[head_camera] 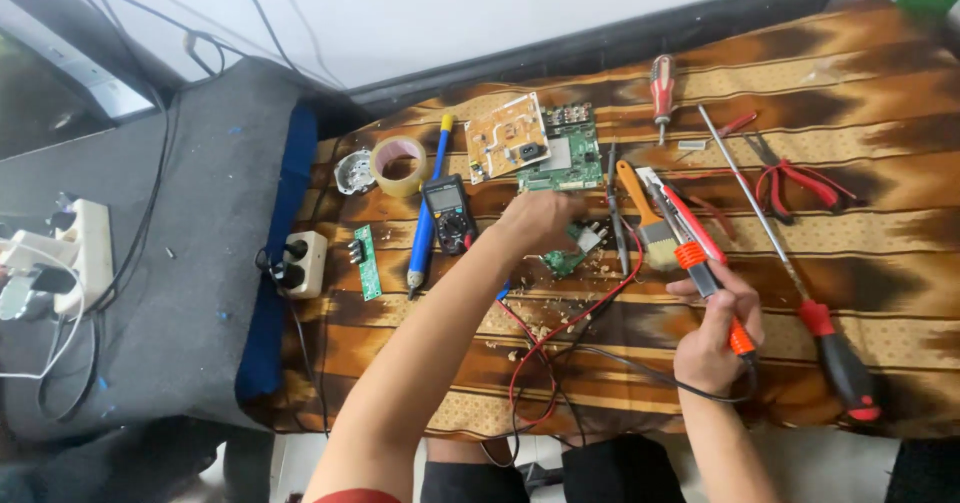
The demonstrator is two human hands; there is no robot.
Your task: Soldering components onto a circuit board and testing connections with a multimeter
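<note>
My left hand (pixel 537 223) reaches across the brown patterned cloth (pixel 880 163) and grips a small green circuit board (pixel 566 259) lying among wood-like crumbs. My right hand (pixel 712 338) is closed around a soldering iron with an orange and black handle (pixel 700 263), its metal tip pointing up-left toward the paintbrush (pixel 648 229), a short way right of the small board. A black cable runs from the iron's handle down off the table edge.
A digital multimeter (pixel 449 213) with red and black leads, a blue soldering iron (pixel 425 213), a tape roll (pixel 399 165), two larger circuit boards (pixel 530 143), screwdrivers (pixel 662 88), red pliers (pixel 800 178) and a long screwdriver (pixel 800 293) lie around. Power strips (pixel 300 263) sit left.
</note>
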